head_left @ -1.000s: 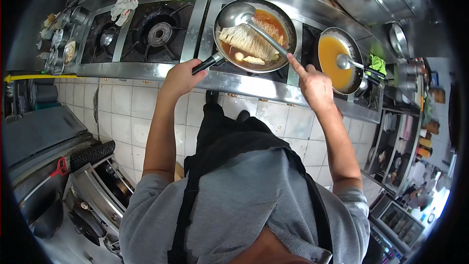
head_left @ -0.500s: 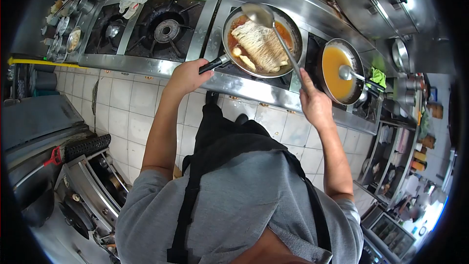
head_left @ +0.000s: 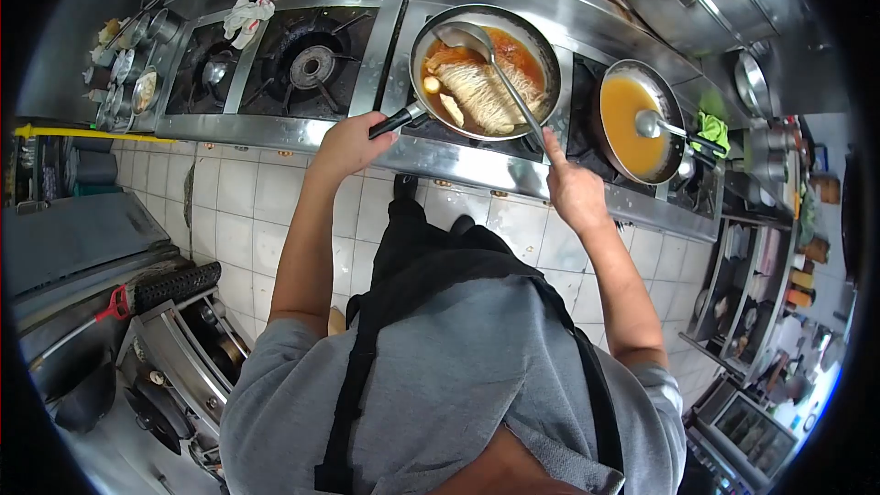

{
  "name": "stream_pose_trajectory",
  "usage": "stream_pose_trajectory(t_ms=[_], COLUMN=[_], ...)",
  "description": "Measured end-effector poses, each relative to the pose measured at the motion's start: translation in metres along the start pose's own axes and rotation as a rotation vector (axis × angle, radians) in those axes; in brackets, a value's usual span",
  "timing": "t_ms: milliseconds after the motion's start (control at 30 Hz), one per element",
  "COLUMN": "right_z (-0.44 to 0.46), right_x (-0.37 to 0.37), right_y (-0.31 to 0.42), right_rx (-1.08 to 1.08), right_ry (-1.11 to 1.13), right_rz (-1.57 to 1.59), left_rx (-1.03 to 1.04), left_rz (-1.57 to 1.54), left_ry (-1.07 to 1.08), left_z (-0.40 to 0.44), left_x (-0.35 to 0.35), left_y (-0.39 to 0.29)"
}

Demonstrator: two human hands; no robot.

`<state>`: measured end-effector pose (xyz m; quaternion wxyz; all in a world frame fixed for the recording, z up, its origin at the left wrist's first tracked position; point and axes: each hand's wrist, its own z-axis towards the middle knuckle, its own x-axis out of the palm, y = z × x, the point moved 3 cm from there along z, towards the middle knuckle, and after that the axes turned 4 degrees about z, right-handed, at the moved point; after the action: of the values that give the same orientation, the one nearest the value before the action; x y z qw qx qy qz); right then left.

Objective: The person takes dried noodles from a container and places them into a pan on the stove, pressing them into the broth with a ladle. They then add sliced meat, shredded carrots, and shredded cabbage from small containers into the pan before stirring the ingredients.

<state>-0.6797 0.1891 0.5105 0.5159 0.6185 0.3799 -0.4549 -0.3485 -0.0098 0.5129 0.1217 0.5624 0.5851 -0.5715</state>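
Observation:
My left hand (head_left: 353, 144) is wrapped round the black handle (head_left: 391, 122) of a frying pan (head_left: 553, 64) on the stove. In the pan a pale, scored piece of food (head_left: 481, 94) lies in reddish-brown sauce, with small pale pieces at its left. My right hand (head_left: 576, 192) grips the long handle of a metal ladle (head_left: 465, 38), its index finger stretched along the shaft. The ladle's bowl is over the upper left of the pan, at the sauce, and its shaft crosses above the food.
A second pan (head_left: 674, 101) with orange liquid and its own ladle (head_left: 648, 124) stands to the right. A burner (head_left: 312, 67) and a white cloth (head_left: 247, 20) are at the left. A green cloth (head_left: 713, 132) lies at the right, below large pots (head_left: 674, 0).
The ladle's bowl has come down from the pan's far rim to the sauce at the upper left. The food lies lower and turned in the pan. My right hand has shifted slightly left.

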Motion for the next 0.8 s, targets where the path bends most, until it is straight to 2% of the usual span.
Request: stream_pose_trajectory(t_ms=[167,267,300,433,567,667,700,800], right_z=[-0.019,-0.045,-0.05,-0.062,-0.078,-0.085,-0.089,-0.084], right_x=[-0.031,-0.024,-0.019,-0.013,-0.008,-0.024,-0.024,-0.02], right_y=[0.013,0.02,0.024,0.028,0.034,0.039,0.038,0.039], right_rx=[-0.042,-0.016,0.022,-0.002,0.077,0.07,0.054,0.194], right_ry=[-0.039,-0.008,0.052,-0.011,0.061,0.043,-0.039,-0.062], right_rz=[0.084,0.124,0.103,0.151,0.064,0.089,0.121,0.041], left_rx=[0.041,0.045,0.033,-0.057,-0.006,0.041,0.07,0.084], left_rz=[0.024,0.013,0.011,0.004,-0.032,-0.037,-0.031,-0.044], left_ry=[-0.024,0.003,0.02,0.059,0.09,0.093,0.111,0.161], left_z=[0.006,0.01,0.011,0.004,0.005,0.013,0.011,0.007], left_x=[0.005,0.009,0.008,0.0,0.002,0.0,-0.001,-0.003], left_y=[0.011,0.015,0.014,0.002,0.007,0.012,0.012,0.013])
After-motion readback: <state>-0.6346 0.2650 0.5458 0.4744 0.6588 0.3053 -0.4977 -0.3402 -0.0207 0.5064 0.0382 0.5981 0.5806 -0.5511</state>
